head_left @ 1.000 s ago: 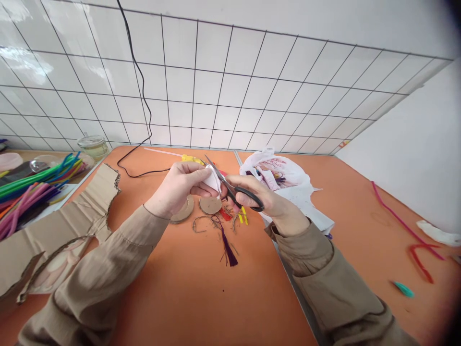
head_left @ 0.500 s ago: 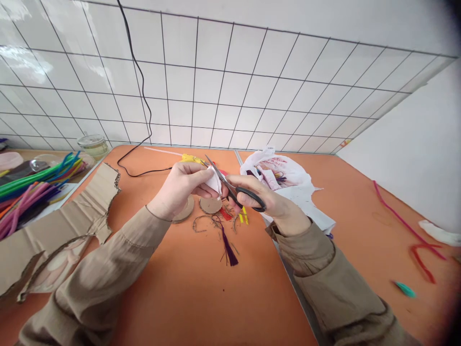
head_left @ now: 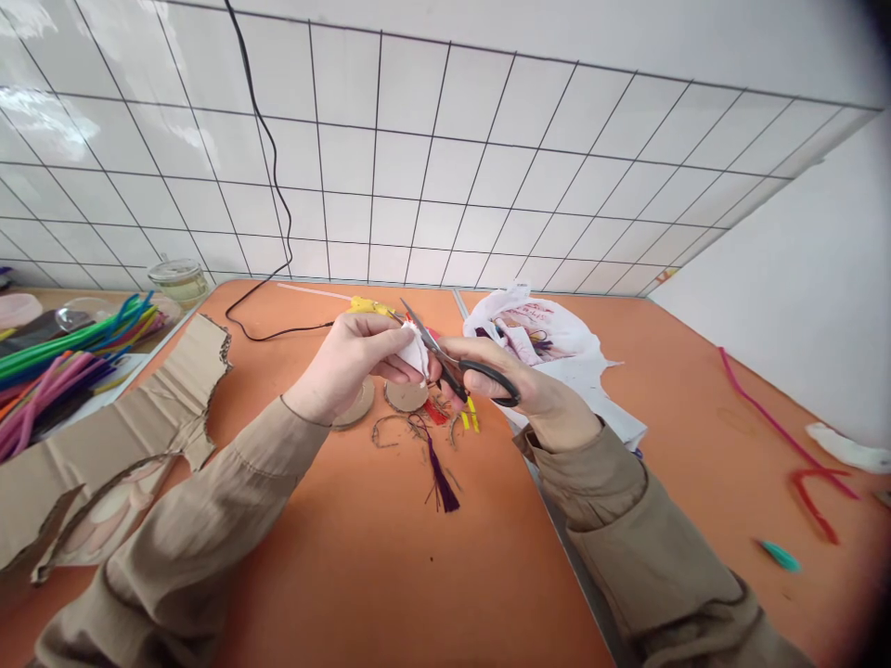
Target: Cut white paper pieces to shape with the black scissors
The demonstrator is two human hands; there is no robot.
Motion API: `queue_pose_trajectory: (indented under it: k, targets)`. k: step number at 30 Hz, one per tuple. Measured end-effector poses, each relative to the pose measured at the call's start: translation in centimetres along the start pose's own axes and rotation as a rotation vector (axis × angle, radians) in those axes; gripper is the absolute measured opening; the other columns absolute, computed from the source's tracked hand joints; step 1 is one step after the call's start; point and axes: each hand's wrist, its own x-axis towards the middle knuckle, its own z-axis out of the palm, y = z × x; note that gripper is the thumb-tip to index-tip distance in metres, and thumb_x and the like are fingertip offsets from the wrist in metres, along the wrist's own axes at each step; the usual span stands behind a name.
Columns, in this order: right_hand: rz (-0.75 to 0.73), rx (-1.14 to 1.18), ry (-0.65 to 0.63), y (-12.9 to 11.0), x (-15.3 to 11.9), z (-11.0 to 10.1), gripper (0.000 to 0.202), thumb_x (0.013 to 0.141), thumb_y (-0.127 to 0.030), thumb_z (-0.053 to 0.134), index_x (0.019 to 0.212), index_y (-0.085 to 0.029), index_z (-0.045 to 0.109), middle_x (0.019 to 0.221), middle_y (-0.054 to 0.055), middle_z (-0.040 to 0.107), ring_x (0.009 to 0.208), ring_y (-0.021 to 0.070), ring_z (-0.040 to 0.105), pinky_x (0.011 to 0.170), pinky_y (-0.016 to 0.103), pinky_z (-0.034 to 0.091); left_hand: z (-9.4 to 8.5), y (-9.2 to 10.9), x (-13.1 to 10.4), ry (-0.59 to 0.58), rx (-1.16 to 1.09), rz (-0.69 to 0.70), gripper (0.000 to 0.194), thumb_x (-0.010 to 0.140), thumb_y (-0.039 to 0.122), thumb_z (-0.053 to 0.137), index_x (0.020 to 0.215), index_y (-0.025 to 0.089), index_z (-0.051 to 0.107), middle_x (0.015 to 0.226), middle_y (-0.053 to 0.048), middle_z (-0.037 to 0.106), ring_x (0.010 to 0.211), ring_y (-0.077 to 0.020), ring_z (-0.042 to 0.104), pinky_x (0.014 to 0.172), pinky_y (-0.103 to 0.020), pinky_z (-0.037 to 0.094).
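My left hand (head_left: 352, 364) pinches a small white piece (head_left: 416, 353) between thumb and fingers. Black-handled scissors (head_left: 489, 382) are in my right hand (head_left: 529, 385), with their blades partly apart at the edge of the white piece. Below my hands, two round cardboard pieces (head_left: 406, 396) lie on the orange table (head_left: 348, 575), partly hidden by my left hand. A dark purple tassel (head_left: 441, 478) lies nearer to me, beside thin cardboard scraps, a red bit and yellow strips (head_left: 471, 415).
Torn cardboard (head_left: 146, 399) and colourful pipe cleaners (head_left: 56, 362) lie at the left. Behind my hands are a yellow glue gun (head_left: 372, 305) with a black cord and a white plastic bag (head_left: 577, 343). Pink and red pipe cleaners (head_left: 772, 422) and a green feather-like piece (head_left: 781, 556) are at the right.
The scissors and my right fingers have shifted very slightly to the right. My left hand keeps its hold on the white piece, almost unmoved.
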Motion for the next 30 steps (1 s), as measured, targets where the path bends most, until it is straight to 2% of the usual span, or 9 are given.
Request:
queue_pose_trajectory:
  k: [4, 9, 14, 22, 30]
  targets:
    - [-0.01, 0.004, 0.031, -0.05, 0.0, 0.16, 0.054, 0.083, -0.071, 0.06, 0.091, -0.018, 0.055, 0.076, 0.001, 0.051, 0.061, 0.0135, 0.05, 0.055, 0.028, 0.04, 0.01, 0.08, -0.02, 0.018, -0.006, 0.0, 0.025, 0.085, 0.026, 0.064, 0.067, 0.012, 0.074, 0.068, -0.005, 0.075, 0.058, -0.0118, 0.07, 0.055, -0.017, 0.055]
    - [-0.026, 0.025, 0.003, 0.55, 0.28, -0.06, 0.053, 0.082, -0.068, 0.063, 0.089, -0.017, 0.053, 0.08, 0.001, 0.05, 0.058, 0.0102, 0.048, 0.049, 0.024, 0.041, 0.1, 0.27, 0.0, 0.035, -0.016, -0.006, 0.023, 0.084, 0.027, 0.065, 0.067, 0.012, 0.074, 0.063, -0.004, 0.073, 0.055, -0.0114, 0.069, 0.052, -0.016, 0.053]
    - [0.017, 0.012, 0.026, 0.79, 0.18, -0.17, 0.054, 0.082, -0.069, 0.063, 0.09, -0.017, 0.053, 0.083, 0.001, 0.05, 0.055, 0.0083, 0.047, 0.048, 0.024, 0.04, -0.01, 0.32, 0.05, 0.041, -0.011, -0.013, 0.024, 0.084, 0.025, 0.064, 0.065, 0.013, 0.073, 0.06, -0.004, 0.072, 0.053, -0.0119, 0.069, 0.051, -0.016, 0.053]
    - [-0.033, 0.02, -0.043, 0.47, 0.28, 0.06, 0.054, 0.085, -0.071, 0.057, 0.096, -0.019, 0.051, 0.077, 0.002, 0.054, 0.066, 0.0162, 0.054, 0.056, 0.029, 0.044, 0.02, 0.32, -0.05, 0.017, 0.032, 0.004, 0.027, 0.086, 0.03, 0.062, 0.071, 0.011, 0.074, 0.072, -0.008, 0.076, 0.059, -0.0125, 0.069, 0.056, -0.018, 0.054]
    - [-0.029, -0.039, -0.016, 0.39, 0.47, -0.12, 0.056, 0.081, -0.07, 0.063, 0.092, -0.016, 0.052, 0.076, 0.0, 0.05, 0.062, 0.0125, 0.047, 0.057, 0.028, 0.039, 0.1, 0.95, -0.21, 0.053, 0.078, -0.016, 0.025, 0.083, 0.027, 0.063, 0.065, 0.013, 0.072, 0.064, -0.006, 0.073, 0.056, -0.0134, 0.068, 0.053, -0.02, 0.053]
